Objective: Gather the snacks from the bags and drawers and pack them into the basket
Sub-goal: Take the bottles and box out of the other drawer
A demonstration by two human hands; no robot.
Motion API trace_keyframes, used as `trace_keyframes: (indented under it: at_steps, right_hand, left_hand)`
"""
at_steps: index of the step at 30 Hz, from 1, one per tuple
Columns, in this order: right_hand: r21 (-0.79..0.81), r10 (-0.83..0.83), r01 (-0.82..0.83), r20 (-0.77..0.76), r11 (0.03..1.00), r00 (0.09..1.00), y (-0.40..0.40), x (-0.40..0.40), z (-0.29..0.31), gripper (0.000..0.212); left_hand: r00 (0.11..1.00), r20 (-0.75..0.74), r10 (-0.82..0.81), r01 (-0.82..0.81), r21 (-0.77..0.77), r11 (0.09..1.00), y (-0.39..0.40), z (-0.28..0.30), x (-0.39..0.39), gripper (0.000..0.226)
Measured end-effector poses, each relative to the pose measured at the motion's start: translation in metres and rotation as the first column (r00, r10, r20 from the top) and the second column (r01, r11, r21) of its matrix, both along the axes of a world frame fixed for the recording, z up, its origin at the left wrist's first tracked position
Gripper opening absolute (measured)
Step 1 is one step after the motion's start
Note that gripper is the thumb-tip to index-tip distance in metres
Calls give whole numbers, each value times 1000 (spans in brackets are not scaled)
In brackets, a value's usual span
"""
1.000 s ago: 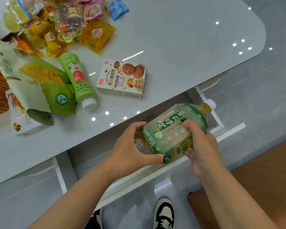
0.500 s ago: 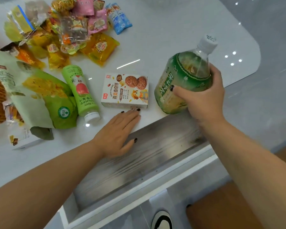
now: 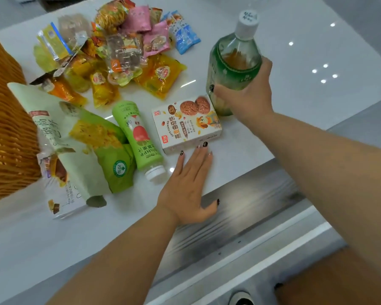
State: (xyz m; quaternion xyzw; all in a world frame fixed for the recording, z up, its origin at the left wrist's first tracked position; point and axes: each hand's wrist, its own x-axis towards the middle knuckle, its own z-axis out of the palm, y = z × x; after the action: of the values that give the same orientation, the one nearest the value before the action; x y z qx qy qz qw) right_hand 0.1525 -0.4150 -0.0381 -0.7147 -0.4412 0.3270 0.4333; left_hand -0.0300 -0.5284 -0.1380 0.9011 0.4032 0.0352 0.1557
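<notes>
Two hands — right hand (image 3: 248, 95) grips tea bottle (image 3: 233, 62), left hand (image 3: 190, 186) flat at table (image 3: 295, 102) edge.

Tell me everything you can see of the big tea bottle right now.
The tea bottle is clear plastic with a white screw cap, still on, and a green label wrapped round its body; brownish liquid shows at the shoulder. It stands roughly upright on the white table, just behind the right end of the cookie box. The right hand grips its lower body from the right side. Whether its base is fully set down I cannot tell.
</notes>
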Motion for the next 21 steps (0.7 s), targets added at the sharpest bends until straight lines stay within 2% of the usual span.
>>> trace_keyframes:
  at_steps: [4, 7, 8, 10, 12, 14, 16, 18, 19, 21]
  right_hand:
    - [-107, 65, -61, 36, 992, 997, 19, 6, 8, 90]
    - [-237, 96, -86, 33, 968, 995, 1, 13, 3, 102]
    - [-290, 109, -86, 65, 953, 992, -14, 16, -1, 106]
    - [-371, 196, -98, 236, 923, 952, -56, 23, -12, 105]
    - [-431, 368, -164, 449, 887, 814, -107, 33, -25, 97]
    - [-483, 554, -296, 580, 824, 597, -160, 43, -39, 92]
    - [-569, 701, -411, 610, 712, 370, -208, 53, -53, 85]
    - [-670, 800, -463, 575, 581, 172, -244, 56, -63, 88]
    - [-701, 825, -476, 557, 531, 99, -257, 57, -66, 91]
    - [-723, 828, -485, 560, 493, 6, -268, 57, -69, 96]
  left_hand:
    - [1000, -29, -5, 4, -26, 1000, 1, 0, 0, 98]
    - [997, -80, -13, 11, -26, 1000, 2, 1, -1, 99]
    - [995, -94, -13, 10, -24, 1000, 2, 2, 0, 101]
    - [993, -118, -20, 18, -22, 1000, 2, 3, 0, 103]
    - [992, -123, -30, 28, -16, 999, 0, 3, 0, 103]
    - [991, -133, -25, 24, -10, 1000, -3, 4, -2, 103]
    - [988, -154, 33, -34, -7, 999, -11, 4, -2, 103]
    - [974, -174, 145, -150, -14, 989, -26, 5, -1, 105]
    - [963, -174, 207, -214, -18, 977, -34, 5, 0, 106]
    - [939, -165, 302, -311, -33, 950, -54, 6, -2, 110]
